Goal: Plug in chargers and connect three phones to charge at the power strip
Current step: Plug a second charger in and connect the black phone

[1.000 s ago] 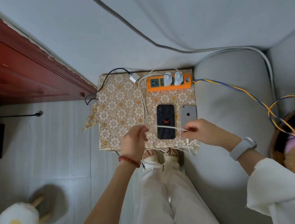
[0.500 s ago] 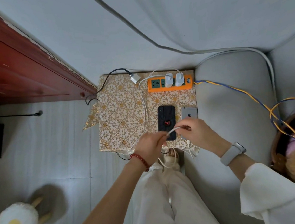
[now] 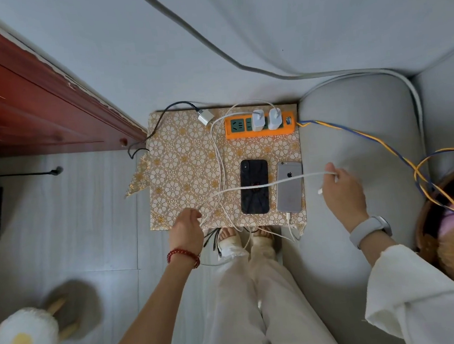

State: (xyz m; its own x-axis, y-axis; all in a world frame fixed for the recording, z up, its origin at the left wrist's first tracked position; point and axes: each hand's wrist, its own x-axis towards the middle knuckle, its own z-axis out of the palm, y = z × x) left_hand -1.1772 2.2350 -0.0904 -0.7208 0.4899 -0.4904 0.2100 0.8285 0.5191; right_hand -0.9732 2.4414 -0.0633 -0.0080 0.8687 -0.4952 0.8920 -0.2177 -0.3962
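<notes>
Both hands pinch a white cable (image 3: 262,184), left hand (image 3: 186,226) and right hand (image 3: 343,192) stretching it across two phones.

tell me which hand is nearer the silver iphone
Right. The right hand is just off the silver iphone to its right; the left hand is beyond the black phone.

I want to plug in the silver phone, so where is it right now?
In the head view, the silver phone lies face down at the patterned table's right edge, beside the black phone, below the orange power strip.
</notes>
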